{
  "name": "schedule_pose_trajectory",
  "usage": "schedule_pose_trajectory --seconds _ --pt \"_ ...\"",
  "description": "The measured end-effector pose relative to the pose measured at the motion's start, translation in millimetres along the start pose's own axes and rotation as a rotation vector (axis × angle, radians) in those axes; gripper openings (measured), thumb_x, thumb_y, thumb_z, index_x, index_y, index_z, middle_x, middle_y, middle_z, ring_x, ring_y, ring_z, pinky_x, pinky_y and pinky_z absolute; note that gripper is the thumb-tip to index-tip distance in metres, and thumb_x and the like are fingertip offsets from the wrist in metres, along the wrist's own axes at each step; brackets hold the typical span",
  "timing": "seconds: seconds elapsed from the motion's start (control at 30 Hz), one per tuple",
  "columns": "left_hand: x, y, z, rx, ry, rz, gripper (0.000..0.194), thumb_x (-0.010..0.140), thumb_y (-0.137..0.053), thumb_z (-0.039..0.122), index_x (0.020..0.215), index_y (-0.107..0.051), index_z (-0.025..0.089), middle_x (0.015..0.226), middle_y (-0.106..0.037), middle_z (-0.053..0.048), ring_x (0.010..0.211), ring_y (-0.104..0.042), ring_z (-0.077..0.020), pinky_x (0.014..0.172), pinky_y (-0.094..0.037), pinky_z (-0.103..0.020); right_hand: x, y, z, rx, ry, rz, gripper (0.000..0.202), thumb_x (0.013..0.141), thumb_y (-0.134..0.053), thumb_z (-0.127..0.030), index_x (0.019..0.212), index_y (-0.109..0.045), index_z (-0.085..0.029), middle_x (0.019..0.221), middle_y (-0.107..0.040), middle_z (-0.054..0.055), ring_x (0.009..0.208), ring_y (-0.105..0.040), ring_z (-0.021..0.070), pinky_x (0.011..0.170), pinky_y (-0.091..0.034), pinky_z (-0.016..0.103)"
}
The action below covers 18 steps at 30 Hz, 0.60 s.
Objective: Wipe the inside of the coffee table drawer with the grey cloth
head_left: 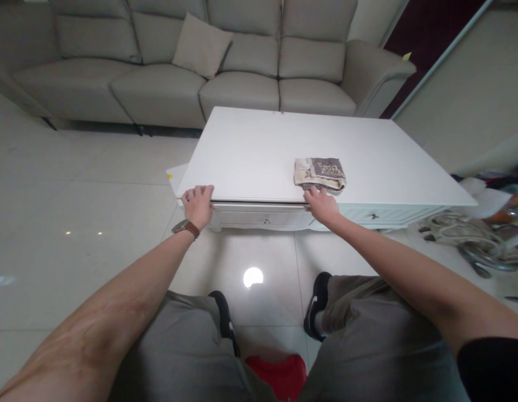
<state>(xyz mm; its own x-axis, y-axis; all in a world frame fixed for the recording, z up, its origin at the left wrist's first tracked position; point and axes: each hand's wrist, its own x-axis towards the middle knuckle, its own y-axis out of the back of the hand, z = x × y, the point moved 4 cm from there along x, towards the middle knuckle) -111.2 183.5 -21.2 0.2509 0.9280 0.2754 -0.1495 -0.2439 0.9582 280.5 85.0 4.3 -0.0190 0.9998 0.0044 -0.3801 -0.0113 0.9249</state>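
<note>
A white coffee table (259,151) stands before me, with a drawer (242,218) with a small metal knob in its front. A dark gap runs between the tabletop and the drawer's upper edge. My left hand (198,204), with a brown-strapped watch (185,226) on the wrist, curls its fingers over the front left corner of the tabletop. Farther right, my right hand (321,205) grips the front edge near the drawer's right end; its thumb side is partly hidden. Just behind those fingers lies a folded grey and beige towel (319,173), close to or touching them.
A grey sofa (242,95) with a beige cushion (203,44) stands behind the table. Coiled hoses or cables (472,234) and clutter lie on the floor at right. Something red (279,375) is on the floor between my legs. A second drawer (384,215) is at right.
</note>
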Motion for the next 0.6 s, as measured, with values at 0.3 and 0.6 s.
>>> schedule_pose_trajectory --seconds 0.3,0.6 --pt "4.0 -2.7 1.8 -0.058 0.070 0.035 0.046 0.089 -0.057 0.026 0.134 -0.051 0.029 0.136 -0.050 -0.016 0.127 -0.041 -0.0381 0.106 -0.030 -0.052 4.1 2.0 -2.2 -0.018 -0.007 0.003 0.039 0.094 -0.059 -0.034 0.129 -0.049 -0.022 0.129 -0.048 0.017 0.105 -0.047 0.0299 0.067 -0.049 0.034" --pt "6.1 -0.5 5.1 -0.054 0.091 0.045 0.043 0.089 -0.060 0.027 0.132 -0.053 0.025 0.136 -0.050 -0.016 0.127 -0.040 -0.0379 0.106 -0.030 -0.053 8.2 6.4 -6.4 0.004 -0.042 0.002 0.031 0.099 -0.046 -0.026 0.129 -0.051 -0.021 0.127 -0.050 0.018 0.105 -0.046 0.0315 0.068 -0.051 0.038"
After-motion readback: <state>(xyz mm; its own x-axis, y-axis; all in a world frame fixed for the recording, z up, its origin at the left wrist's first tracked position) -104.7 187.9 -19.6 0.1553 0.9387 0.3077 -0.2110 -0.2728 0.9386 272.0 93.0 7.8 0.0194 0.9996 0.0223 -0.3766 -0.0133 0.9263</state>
